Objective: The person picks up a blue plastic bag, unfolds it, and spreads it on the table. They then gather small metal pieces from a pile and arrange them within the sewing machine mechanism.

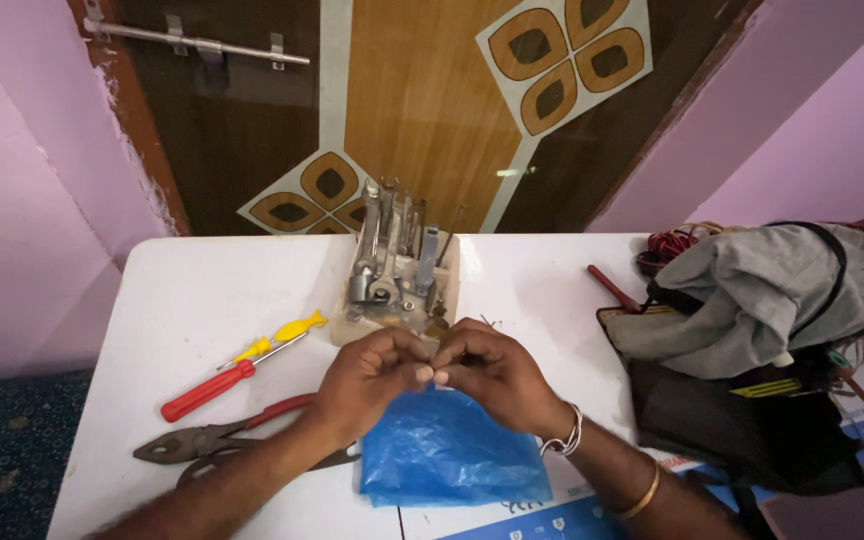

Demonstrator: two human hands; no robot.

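My left hand [370,376] and my right hand [492,372] meet fingertip to fingertip above a crumpled blue plastic bag [447,450] on the white table [202,300]. Both pinch something very small between thumbs and fingers; it is too small to identify. My right wrist wears a silver bracelet and a gold bangle. Just behind my hands stands a box of metal tools [397,275] with spanners sticking up.
Left of my hands lie a red-handled screwdriver [210,389], a yellow-handled screwdriver [282,336] and red-handled pliers [212,438]. At the right sit a dark tool bag [752,420] with grey cloth [762,290], red wires and a red-handled tool [612,287]. A wooden door stands behind.
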